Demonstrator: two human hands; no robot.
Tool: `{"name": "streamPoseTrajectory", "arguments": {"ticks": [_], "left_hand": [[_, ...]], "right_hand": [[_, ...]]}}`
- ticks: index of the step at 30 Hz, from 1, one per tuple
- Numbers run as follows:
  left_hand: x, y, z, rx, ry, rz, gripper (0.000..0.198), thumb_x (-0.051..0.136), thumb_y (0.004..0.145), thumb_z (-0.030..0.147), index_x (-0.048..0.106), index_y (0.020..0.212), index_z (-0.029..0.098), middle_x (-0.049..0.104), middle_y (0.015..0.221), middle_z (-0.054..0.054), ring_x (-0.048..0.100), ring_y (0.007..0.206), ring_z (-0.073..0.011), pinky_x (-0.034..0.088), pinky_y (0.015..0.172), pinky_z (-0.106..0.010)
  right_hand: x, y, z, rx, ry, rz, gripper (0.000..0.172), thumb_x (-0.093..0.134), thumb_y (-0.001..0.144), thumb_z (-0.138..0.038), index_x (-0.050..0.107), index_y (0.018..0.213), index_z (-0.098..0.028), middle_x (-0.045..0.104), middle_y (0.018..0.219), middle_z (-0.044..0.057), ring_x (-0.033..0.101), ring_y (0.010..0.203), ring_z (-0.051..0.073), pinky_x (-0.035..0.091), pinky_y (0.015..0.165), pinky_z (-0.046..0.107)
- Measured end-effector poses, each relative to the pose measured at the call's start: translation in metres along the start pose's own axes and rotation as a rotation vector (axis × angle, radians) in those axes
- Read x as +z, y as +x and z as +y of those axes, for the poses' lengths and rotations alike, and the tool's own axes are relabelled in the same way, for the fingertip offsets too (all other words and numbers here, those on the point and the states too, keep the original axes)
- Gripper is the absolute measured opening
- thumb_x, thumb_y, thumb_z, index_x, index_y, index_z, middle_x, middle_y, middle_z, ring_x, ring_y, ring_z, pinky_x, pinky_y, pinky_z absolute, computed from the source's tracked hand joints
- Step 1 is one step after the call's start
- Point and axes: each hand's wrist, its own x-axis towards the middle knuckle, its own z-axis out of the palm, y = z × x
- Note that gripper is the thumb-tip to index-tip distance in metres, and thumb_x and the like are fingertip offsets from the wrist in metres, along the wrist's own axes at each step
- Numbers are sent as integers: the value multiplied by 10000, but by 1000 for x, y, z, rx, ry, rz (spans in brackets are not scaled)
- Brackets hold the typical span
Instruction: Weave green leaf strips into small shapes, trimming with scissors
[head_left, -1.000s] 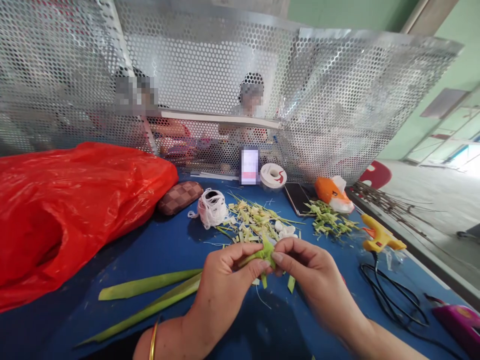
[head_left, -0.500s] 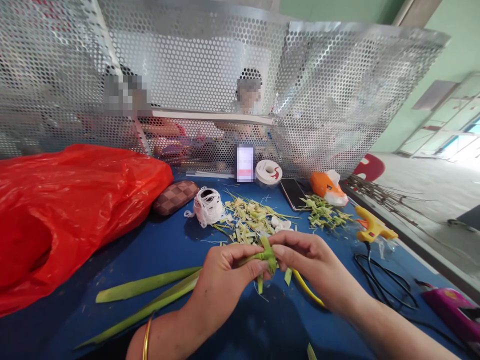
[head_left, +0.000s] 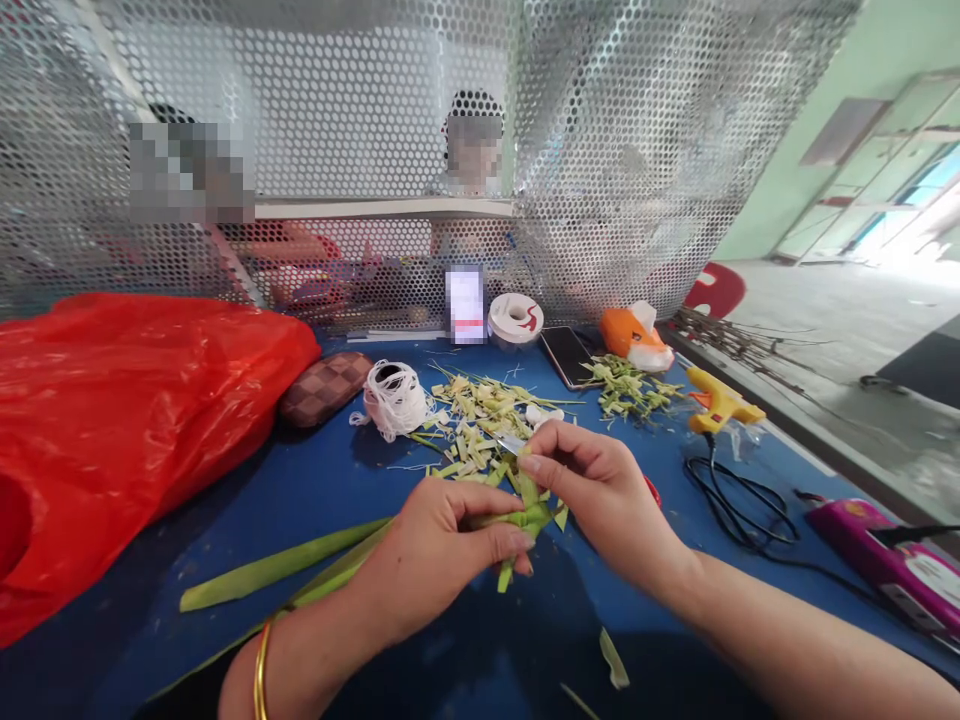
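Observation:
My left hand (head_left: 457,545) is closed around a folded piece of green leaf (head_left: 534,515), pinching it between thumb and fingers. Above it, my right hand (head_left: 592,485) pinches the upper end of a leaf strip that stands up from the fold. Long green leaf blades (head_left: 281,565) extend leftward across the table, partly behind my left hand and forearm. A pointed metal tip (head_left: 511,443) shows just beyond my right fingers; what it belongs to is hidden. Pale green leaf scraps (head_left: 480,405) lie in a heap behind both hands.
A blue table (head_left: 450,650) carries a red plastic bag (head_left: 150,410), checkered pouch (head_left: 326,388), white string ball (head_left: 394,400), ribbon spool (head_left: 516,320), phone (head_left: 568,357), tissue pack (head_left: 637,338), yellow glue gun (head_left: 721,402) and purple power strip (head_left: 885,550). Behind a perforated metal screen (head_left: 375,120) sit people.
The camera view has shifted, so the table items appear further left and slightly higher. My right hand has risen from beside the leaf fold to the upright strip's end. My left grip stays.

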Motion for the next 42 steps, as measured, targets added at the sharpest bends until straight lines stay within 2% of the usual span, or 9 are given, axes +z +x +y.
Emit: {"name": "streamPoseTrajectory", "arguments": {"ticks": [3, 6, 12, 16, 20, 24, 30, 38, 42], "left_hand": [[1, 1, -1, 0, -42, -6, 89, 664, 746, 228, 699, 713, 154, 695, 634, -12, 586, 600, -124, 448, 628, -230], [4, 2, -6, -26, -171, 1, 118, 690, 734, 242, 646, 809, 161, 702, 634, -1, 607, 587, -124, 468, 645, -248], [4, 3, -5, -104, -359, -98, 219, 727, 729, 315, 638, 831, 142, 716, 694, -40, 636, 612, -135, 493, 678, -265], [5, 1, -6, -143, -469, -154, 321, 611, 836, 432, 658, 808, 116, 707, 709, -74, 638, 584, -134, 507, 645, -258], [9, 0, -11, -183, -469, -188, 283, 676, 798, 390, 667, 835, 110, 722, 778, -91, 667, 621, -145, 518, 655, -257], [13, -4, -10, -204, -422, -161, 254, 711, 768, 360, 668, 827, 117, 715, 746, -71, 650, 566, -123, 493, 596, -224], [24, -16, -5, -227, -333, -205, 209, 708, 758, 293, 698, 849, 106, 692, 647, -50, 594, 474, -91, 460, 538, -202], [38, -35, -17, -221, -356, -159, 283, 720, 745, 355, 705, 876, 105, 684, 613, -50, 612, 483, -114, 471, 545, -224], [42, -40, -15, -160, -347, 3, 260, 744, 720, 339, 703, 797, 94, 666, 573, -46, 600, 485, -113, 465, 560, -227]], "right_hand": [[3, -1, 5, 11, -10, 33, 196, 576, 834, -295, 535, 672, -194, 494, 588, -38, 421, 543, 109, 343, 505, 240], [5, -2, 10, -67, -147, 68, 205, 522, 877, -266, 489, 683, -207, 462, 595, -43, 398, 544, 109, 328, 507, 239], [2, -2, 11, -184, -347, 0, 163, 474, 897, -209, 465, 734, -215, 477, 641, -39, 411, 581, 114, 323, 551, 247], [2, -3, 12, -188, -285, -27, 159, 489, 897, -233, 505, 741, -206, 483, 638, -37, 423, 589, 111, 343, 547, 232], [4, -5, 15, -220, -205, -39, 146, 562, 858, -238, 573, 720, -190, 467, 575, -52, 409, 543, 97, 348, 521, 219], [6, -6, 15, -231, -118, -101, 125, 594, 828, -233, 616, 716, -183, 542, 612, -31, 468, 569, 101, 376, 528, 218], [1, -8, 3, -77, 22, -272, 137, 624, 774, -262, 617, 658, -189, 499, 509, -55, 430, 437, 86, 334, 417, 211], [12, -16, 7, -118, 75, -259, 92, 660, 700, -206, 637, 616, -175, 569, 603, -28, 495, 589, 113, 397, 556, 240], [15, -16, 9, -65, 115, -244, 140, 664, 736, -280, 638, 648, -174, 547, 573, -38, 470, 545, 105, 369, 521, 237]]}}
